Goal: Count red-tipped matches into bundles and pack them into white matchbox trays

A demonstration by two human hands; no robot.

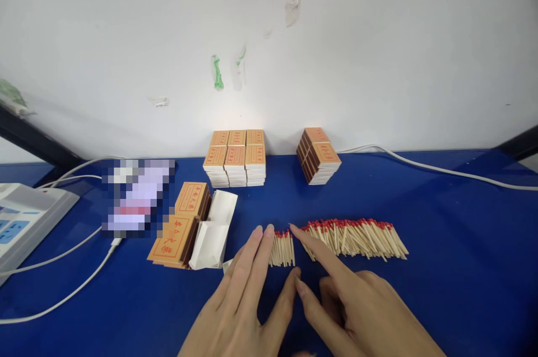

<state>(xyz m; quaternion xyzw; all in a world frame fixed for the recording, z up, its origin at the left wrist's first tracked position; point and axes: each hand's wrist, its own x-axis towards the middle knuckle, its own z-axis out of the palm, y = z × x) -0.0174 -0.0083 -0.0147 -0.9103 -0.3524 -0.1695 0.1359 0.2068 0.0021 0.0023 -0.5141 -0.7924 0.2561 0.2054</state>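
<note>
My left hand lies flat on the blue table with its fingers stretched out, the fingertips against the left side of a small bundle of red-tipped matches. My right hand points its index finger along the bundle's right side, thumb out, the other fingers curled under; nothing is gripped. A long heap of matches lies just right of that finger. Orange matchbox sleeves and white inner trays sit left of my left hand.
Two stacks of orange matchboxes stand by the white wall, one at the middle, one tilted to its right. A white power strip and cables lie at the left, a blurred-out object beside them. Another cable runs at the back right.
</note>
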